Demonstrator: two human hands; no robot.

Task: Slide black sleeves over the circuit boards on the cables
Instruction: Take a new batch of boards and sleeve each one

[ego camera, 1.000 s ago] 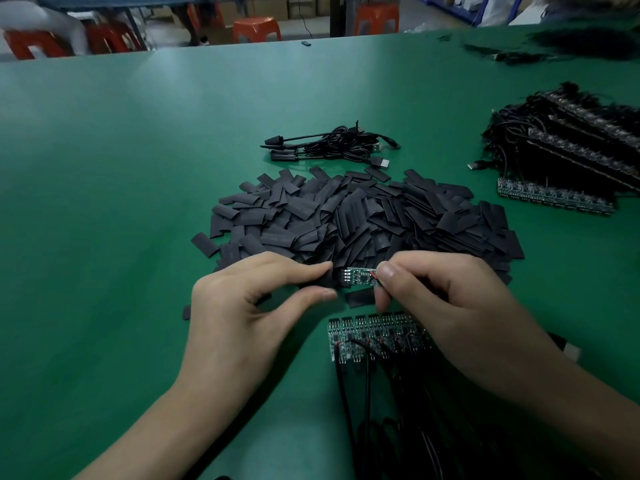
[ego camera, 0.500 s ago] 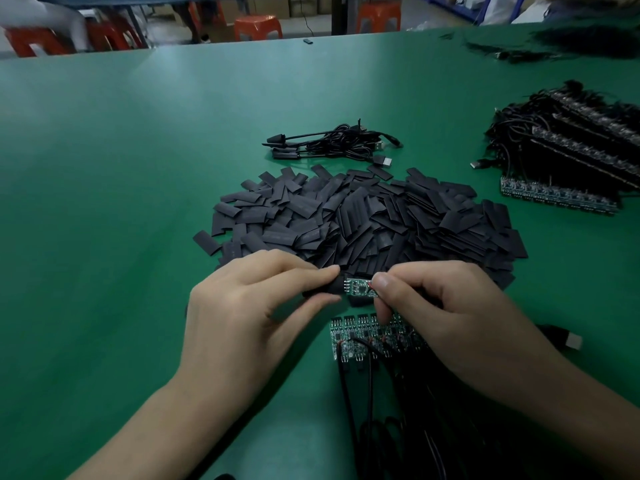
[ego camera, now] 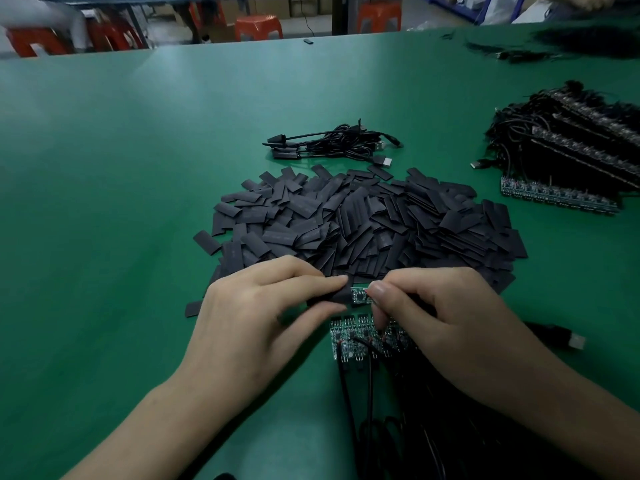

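Note:
My left hand [ego camera: 263, 313] pinches a black sleeve [ego camera: 334, 296] between thumb and forefinger. The sleeve's mouth covers the left end of a small green circuit board [ego camera: 359, 294]. My right hand [ego camera: 446, 320] pinches the board's right end, and only a short green stretch shows between my fingertips. Just below them lies a row of bare green boards [ego camera: 353, 337] on black cables [ego camera: 367, 410]. A big heap of loose black sleeves [ego camera: 363, 223] spreads over the green table [ego camera: 121, 202] right behind my hands.
A small bundle of sleeved cables [ego camera: 332, 143] lies beyond the heap. At the far right sits a large stack of cables with board rows [ego camera: 571, 154]. A USB plug [ego camera: 575, 341] lies by my right wrist. Red stools [ego camera: 258, 27] stand past the table's far edge.
The sleeve has slid further to the right over the board, so less green shows between my fingertips. Both hands have kept their grip and place.

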